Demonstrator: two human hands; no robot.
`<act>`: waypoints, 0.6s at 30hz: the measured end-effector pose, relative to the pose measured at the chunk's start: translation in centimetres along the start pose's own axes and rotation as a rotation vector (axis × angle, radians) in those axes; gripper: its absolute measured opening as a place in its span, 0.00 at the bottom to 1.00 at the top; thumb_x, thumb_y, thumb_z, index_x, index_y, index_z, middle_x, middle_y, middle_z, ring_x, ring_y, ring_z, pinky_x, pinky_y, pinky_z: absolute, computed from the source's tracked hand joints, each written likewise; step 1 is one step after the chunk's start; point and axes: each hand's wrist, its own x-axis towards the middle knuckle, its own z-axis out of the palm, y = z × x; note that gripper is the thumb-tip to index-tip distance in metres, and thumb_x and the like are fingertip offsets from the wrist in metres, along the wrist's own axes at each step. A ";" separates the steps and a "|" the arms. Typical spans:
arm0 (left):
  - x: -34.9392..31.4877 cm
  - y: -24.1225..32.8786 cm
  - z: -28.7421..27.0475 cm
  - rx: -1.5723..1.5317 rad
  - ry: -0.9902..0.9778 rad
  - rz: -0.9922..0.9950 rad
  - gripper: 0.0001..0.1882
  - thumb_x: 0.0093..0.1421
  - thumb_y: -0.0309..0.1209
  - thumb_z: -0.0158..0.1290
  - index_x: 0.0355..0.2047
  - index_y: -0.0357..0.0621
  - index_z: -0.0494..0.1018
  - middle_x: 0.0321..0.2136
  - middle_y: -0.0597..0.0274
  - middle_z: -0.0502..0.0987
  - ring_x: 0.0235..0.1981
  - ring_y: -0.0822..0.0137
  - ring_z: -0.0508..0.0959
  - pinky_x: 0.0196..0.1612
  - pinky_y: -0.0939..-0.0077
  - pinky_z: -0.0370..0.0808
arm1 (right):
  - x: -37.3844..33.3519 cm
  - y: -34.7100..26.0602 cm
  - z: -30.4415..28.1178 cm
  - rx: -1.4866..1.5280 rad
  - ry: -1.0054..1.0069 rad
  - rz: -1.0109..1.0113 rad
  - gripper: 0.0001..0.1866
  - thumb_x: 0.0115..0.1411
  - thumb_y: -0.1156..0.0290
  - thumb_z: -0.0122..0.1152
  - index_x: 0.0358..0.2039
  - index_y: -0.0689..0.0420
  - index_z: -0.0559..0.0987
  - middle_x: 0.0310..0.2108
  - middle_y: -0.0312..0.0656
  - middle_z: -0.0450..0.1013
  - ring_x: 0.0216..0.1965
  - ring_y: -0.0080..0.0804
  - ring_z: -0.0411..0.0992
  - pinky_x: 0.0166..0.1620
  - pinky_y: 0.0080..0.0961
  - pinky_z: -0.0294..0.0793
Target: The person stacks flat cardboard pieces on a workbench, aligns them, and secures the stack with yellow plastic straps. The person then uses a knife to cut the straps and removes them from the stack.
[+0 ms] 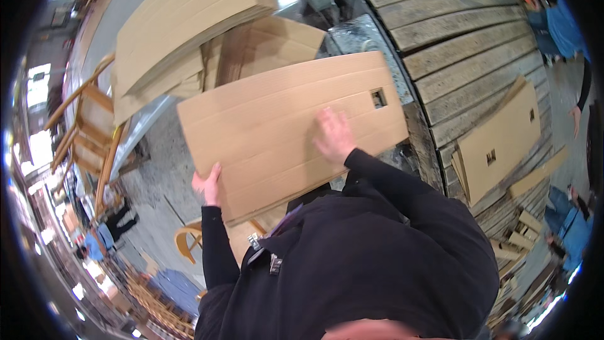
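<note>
Grey workshop floor surrounds a person in black. Just ahead of the torso is a brown corrugated cardboard sheet, its long axis running left to right, tilting up rightward. The left hand grips its short left edge, thumb on top. The right hand, nearer the square cutout, is open, palm down over the face, forearm slanting in from the right. Beyond: stacked cardboard; rightward, a slatted wooden platform; farther, a co-worker in blue.
</note>
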 end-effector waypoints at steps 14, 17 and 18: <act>-0.1 -5.5 0.1 0.432 0.199 -0.120 0.31 0.42 0.42 0.71 0.41 0.32 0.74 0.38 0.46 0.80 0.40 0.54 0.80 0.46 0.64 0.74 | 6.1 -12.9 -0.3 -0.200 -0.449 -0.461 0.62 0.43 0.33 0.63 0.64 0.70 0.54 0.66 0.57 0.52 0.69 0.45 0.50 0.70 0.47 0.35; -0.2 -5.2 0.2 0.485 0.203 -0.144 0.32 0.41 0.42 0.71 0.41 0.33 0.75 0.37 0.47 0.80 0.40 0.54 0.80 0.46 0.64 0.74 | 6.3 -13.5 0.5 -0.278 -0.473 -0.440 0.63 0.42 0.31 0.62 0.64 0.71 0.54 0.66 0.58 0.52 0.68 0.44 0.50 0.70 0.47 0.35; -0.1 -5.0 0.3 0.516 0.202 -0.157 0.31 0.41 0.42 0.71 0.40 0.33 0.75 0.37 0.47 0.80 0.40 0.54 0.80 0.46 0.64 0.74 | 6.4 -13.5 0.6 -0.270 -0.426 -0.456 0.64 0.41 0.31 0.62 0.63 0.71 0.55 0.65 0.59 0.53 0.68 0.45 0.51 0.70 0.47 0.36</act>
